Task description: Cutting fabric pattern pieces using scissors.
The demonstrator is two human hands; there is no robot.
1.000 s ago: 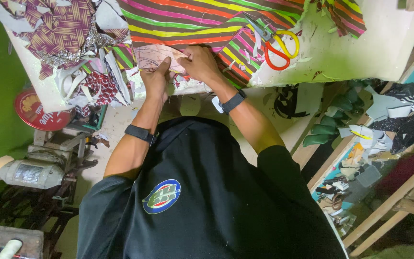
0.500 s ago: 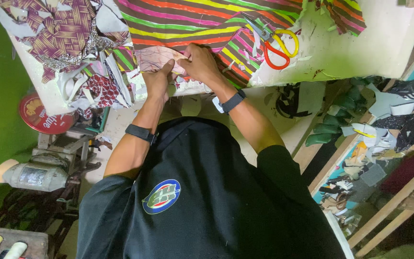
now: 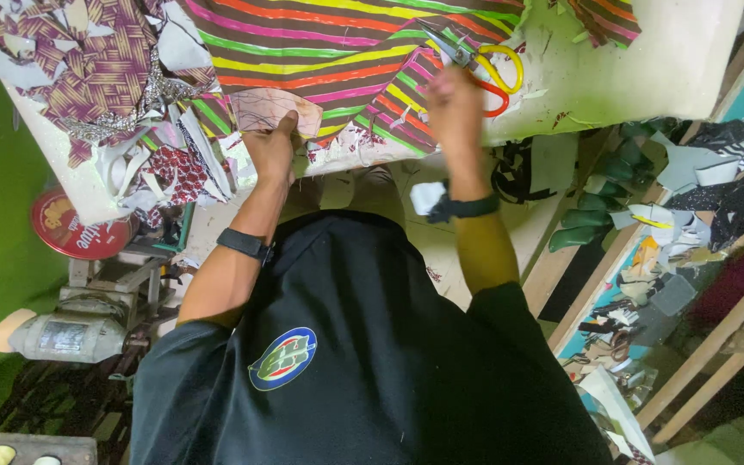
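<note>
Clearly the right hand (image 3: 456,108) is the nearer of the two to the scissors (image 3: 481,60), which lie on the striped cloth (image 3: 337,43) toward the far right part of the table (image 3: 647,69). That hand is blurred, raised just short of the tool, so whether its fingers are spread or curled cannot be told; it does not look closed on anything. The scissors sit just beyond and slightly right of the fingertips, with the grey blades pointing left along the table and the yellow and red loop handles at the right end, so the long axis runs roughly crosswise to the forearm. The handles lie nearer the right side of the hand than the blades do.

Meanwhile the left hand (image 3: 273,151) rests at the near edge of the table, fingers pressed flat on a pale pink cut piece (image 3: 277,108), holding it down rather than pinching it. That piece lies well left of the scissors, next to a heap of patterned fabric scraps (image 3: 96,69) at the left corner.
</note>
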